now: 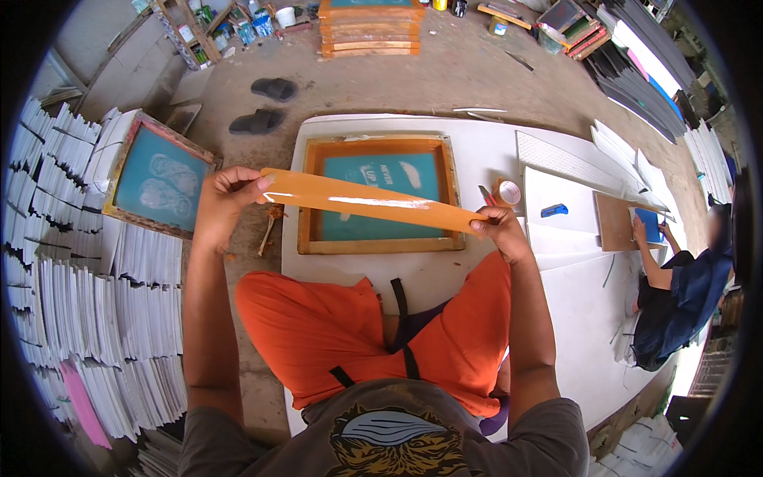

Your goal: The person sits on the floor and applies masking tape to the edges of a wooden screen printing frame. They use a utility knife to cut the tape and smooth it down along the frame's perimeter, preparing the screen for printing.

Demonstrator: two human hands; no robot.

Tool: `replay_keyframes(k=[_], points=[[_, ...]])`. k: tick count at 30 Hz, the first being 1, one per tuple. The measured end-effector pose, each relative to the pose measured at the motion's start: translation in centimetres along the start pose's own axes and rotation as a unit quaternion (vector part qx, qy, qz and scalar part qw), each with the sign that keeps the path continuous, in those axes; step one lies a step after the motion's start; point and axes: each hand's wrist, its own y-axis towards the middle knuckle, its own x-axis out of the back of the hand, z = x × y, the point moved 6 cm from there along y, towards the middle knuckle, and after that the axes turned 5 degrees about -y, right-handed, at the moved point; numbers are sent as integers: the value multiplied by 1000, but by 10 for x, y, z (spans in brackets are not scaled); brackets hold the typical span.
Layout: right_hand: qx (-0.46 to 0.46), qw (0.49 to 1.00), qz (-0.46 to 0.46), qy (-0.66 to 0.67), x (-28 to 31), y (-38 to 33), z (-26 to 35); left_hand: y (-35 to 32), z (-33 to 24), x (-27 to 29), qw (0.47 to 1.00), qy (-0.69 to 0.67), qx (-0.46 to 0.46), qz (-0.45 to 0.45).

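A long strip of glossy brown tape (358, 200) is stretched between my hands, slanting down to the right. My left hand (230, 199) pinches its left end between thumb and fingers. Its right end is gripped by my right hand (502, 230). Below the strip, on a white board (373, 278), lies a wooden-framed printing screen (314, 244) with teal mesh and pale lettering. Brown tape lines the inside of that frame, and the strip hides part of the mesh.
Right of the screen are a tape roll (507, 191) and a blue utility knife (554, 211). Another framed screen (159, 175) leans at left beside tall stacks of white sheets (79, 302). A person in dark clothing (683, 294) sits at far right. Black sandals (258, 121) lie beyond.
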Motion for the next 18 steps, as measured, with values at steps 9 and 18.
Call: replay_keyframes(k=[9,18], points=[[-33,992,-110,43,2,12,-9,-1,82,10,996,-61,61,-28],[-50,985,-157,-50,1,40,-39,6,159,4,983,-5,176,-50]])
